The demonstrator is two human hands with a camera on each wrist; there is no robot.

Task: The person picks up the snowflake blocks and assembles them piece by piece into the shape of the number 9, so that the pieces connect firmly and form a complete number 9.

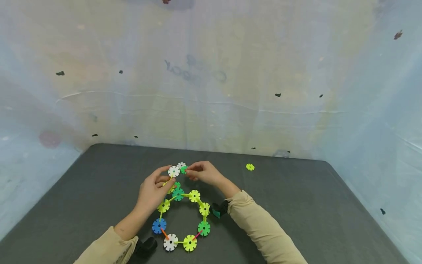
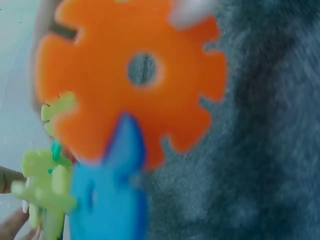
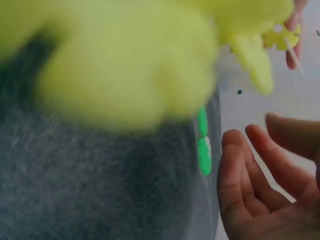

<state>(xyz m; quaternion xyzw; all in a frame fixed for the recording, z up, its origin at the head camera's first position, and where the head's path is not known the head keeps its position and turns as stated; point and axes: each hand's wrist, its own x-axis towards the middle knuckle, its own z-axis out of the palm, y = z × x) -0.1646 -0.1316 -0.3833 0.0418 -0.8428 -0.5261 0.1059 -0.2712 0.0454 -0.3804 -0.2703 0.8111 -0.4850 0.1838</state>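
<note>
Notched plastic interlocking discs are joined into a ring, with a chain of discs rising from its far side. My left hand (image 1: 153,190) grips that chain between thumb and fingers, near a white disc (image 1: 174,171) and a yellow disc (image 3: 274,40). My right hand (image 1: 206,172) is beside the green disc (image 1: 184,169) at the chain's far end. In the right wrist view, its thumb and fingers are apart with nothing between them. An orange disc (image 2: 110,75) and a blue disc (image 2: 107,200) loom close in the left wrist view. Blurred yellow discs (image 3: 125,70) fill the right wrist view's top.
One loose yellow disc (image 1: 250,167) lies near the back of the dark table (image 1: 296,205), right of the hands. Pale sheeting (image 1: 211,110) hangs behind the table and at both sides. The ring's blue disc (image 1: 159,226) lies by the left forearm.
</note>
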